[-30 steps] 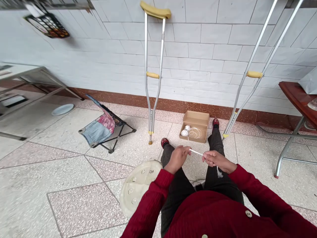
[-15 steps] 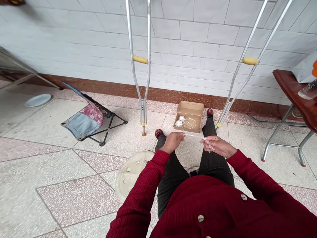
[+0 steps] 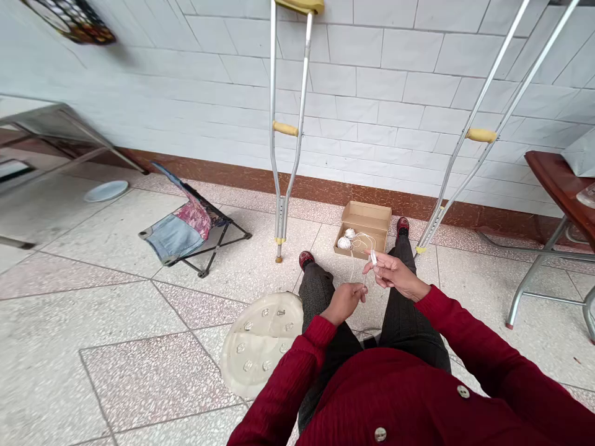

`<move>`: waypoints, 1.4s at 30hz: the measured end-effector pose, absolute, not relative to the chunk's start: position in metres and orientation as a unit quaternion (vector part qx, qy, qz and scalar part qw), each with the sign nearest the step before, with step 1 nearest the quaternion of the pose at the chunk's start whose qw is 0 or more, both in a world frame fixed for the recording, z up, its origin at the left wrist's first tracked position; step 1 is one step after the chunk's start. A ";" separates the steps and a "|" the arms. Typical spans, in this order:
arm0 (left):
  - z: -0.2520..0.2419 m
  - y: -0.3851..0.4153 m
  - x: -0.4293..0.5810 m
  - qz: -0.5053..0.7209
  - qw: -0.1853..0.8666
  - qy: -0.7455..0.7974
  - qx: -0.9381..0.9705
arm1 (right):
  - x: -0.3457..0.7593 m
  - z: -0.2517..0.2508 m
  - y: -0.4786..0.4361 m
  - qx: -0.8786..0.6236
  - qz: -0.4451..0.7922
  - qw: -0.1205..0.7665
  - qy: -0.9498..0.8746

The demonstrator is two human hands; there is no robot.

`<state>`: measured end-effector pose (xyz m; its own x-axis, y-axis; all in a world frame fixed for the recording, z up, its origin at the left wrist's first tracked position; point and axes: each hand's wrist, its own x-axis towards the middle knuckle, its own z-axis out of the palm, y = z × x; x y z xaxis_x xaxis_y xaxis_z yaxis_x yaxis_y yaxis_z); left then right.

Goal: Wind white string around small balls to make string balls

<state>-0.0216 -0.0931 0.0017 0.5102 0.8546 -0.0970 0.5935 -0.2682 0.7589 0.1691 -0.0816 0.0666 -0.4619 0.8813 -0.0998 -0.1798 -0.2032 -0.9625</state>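
Observation:
My left hand (image 3: 344,302) is low between my knees, its fingertips pinched on a thin white string. Just above and to the right, my right hand (image 3: 396,274) has a small coil of white string (image 3: 373,257) wound around its finger, the other fingers curled. The strand between the two hands is short. Beyond them on the floor an open cardboard box (image 3: 367,215) holds two balls of white string (image 3: 344,242) and some loose loops. A strand hangs over the box's front edge toward my hands.
Two metal crutches (image 3: 280,214) (image 3: 439,214) lean against the tiled wall. A folding chair (image 3: 179,238) stands left, a round pale mat (image 3: 242,378) lies by my left leg, and a light blue plate (image 3: 106,191) lies farther off. At right is a red-brown table (image 3: 555,186).
My hands have come closer together, the left lower and the right slightly higher. The string stretched level between them is now wound on my right finger. The view has shifted left and up.

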 end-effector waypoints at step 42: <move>0.006 -0.129 -0.004 0.207 0.575 0.408 0.679 | 0.187 0.014 -0.101 -0.500 0.579 0.353 -0.538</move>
